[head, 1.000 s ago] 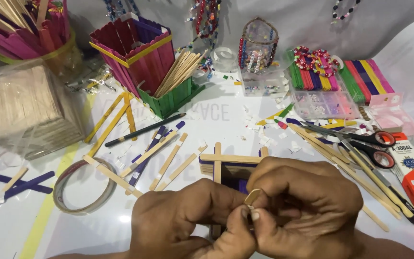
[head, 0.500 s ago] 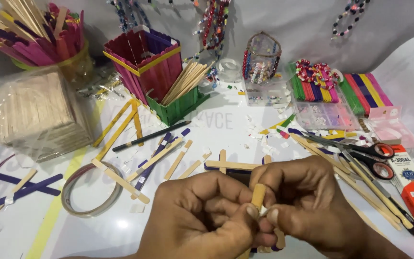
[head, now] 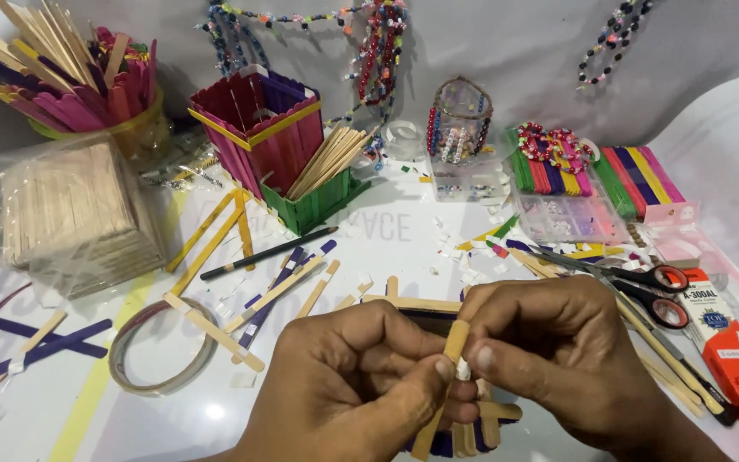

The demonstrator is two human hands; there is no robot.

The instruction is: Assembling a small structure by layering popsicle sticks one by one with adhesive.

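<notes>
Head view, only one angle, so here goes. Both hands meet low in the middle of the frame over a white table (head: 404, 227). The left hand (head: 361, 389) and the right hand (head: 558, 364) are both pinched shut on the same plain wooden craft stick (head: 448, 364), thumb and fingertips pressing it from either side. There's a small white bit (head: 463, 370) right at the pinch, maybe tape or glue, can't tell which.

Key relation: the stick runs steeply, top end poking up between the two hands and leaning a touch to the right, lower end slanting down and left under the left hand's fingers. So its long axis is closer to upright than flat, and it sits dead between the hands, neither really nearer. The right hand's fingertips grip near the top, the left hand's thumb slightly lower.

Just beneath the hands lies a half-hidden stick frame (head: 425, 305), natural and purple sticks laid crosswise, mostly covered.

Around it: scissors (head: 643, 287) to the right, an orange glue box (head: 733, 359) beyond them, a tape ring (head: 160, 346) to the left, a black pencil (head: 267, 253) further back. At the rear stand a pink stick box (head: 258, 128), a small green holder (head: 318, 201) full of plain sticks, a cup of coloured sticks (head: 130, 128) and a wrapped stack of plain sticks (head: 74, 214).
</notes>
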